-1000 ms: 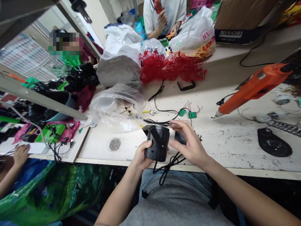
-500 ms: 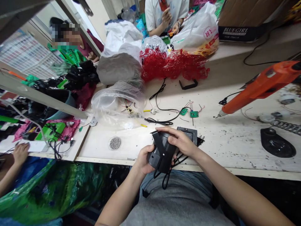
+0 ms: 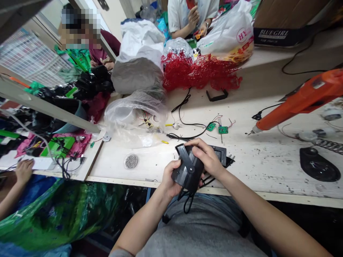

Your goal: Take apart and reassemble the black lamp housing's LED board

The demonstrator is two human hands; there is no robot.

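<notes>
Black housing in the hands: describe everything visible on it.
The housing is a boxy, matte black shell, plastic by its look, tilted over the table edge. A flat black bracket crosses its face. The left hand cups its lower side; the right hand covers its top. A black cable hangs beneath.

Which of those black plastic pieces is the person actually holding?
The boxy black housing, gripped by the left hand and right hand; the square panel, oval base and U-shaped bracket lie on the table.
</notes>
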